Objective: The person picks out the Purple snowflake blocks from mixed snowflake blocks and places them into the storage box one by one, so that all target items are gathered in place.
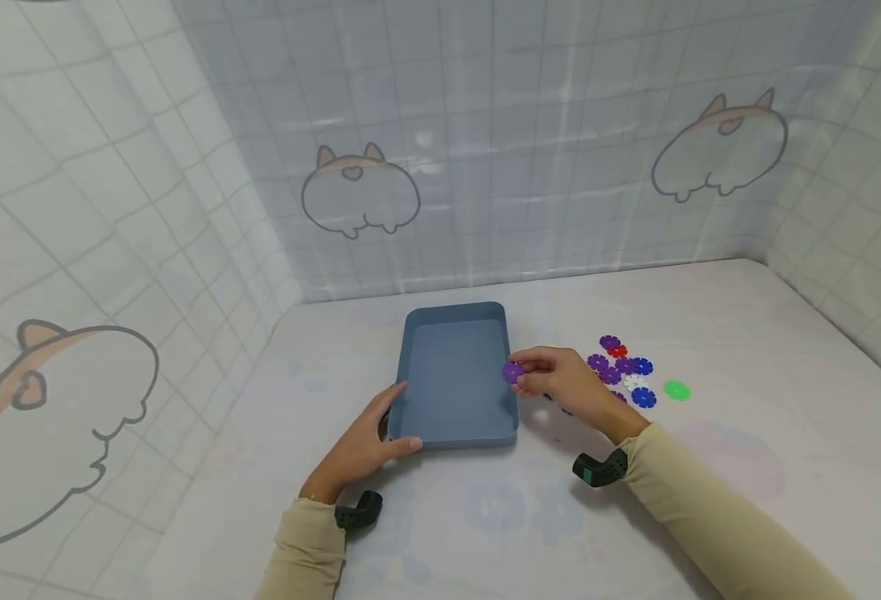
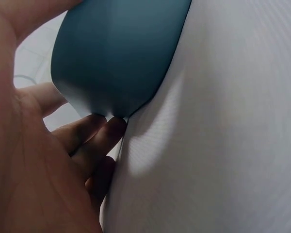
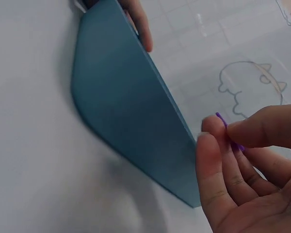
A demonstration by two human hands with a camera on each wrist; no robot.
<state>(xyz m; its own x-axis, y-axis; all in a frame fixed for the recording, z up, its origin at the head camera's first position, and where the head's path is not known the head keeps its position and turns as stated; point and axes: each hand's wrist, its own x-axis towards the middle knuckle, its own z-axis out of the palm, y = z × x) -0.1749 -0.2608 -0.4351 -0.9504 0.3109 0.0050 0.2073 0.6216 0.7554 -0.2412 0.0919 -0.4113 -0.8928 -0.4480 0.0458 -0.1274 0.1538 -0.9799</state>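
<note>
At the right rim of the blue-grey tray point(image 1: 451, 375), the right hand point(image 1: 560, 379) pinches a purple disc point(image 1: 512, 372) between thumb and fingers; the left hand point(image 1: 357, 450) grips the tray's near left corner; on the tabletop point(image 1: 485, 517), right of the tray, lie loose discs point(image 1: 626, 366) in purple, blue, red and white; a green disc point(image 1: 677, 390) lies farther right.

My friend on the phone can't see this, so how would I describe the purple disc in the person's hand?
Find the blue-grey tray. At its right-hand rim, the person's right hand pinches a small purple disc with a notched edge. Other purple discs lie among the scattered pieces farther right, but this one is held up in a grip.
</note>
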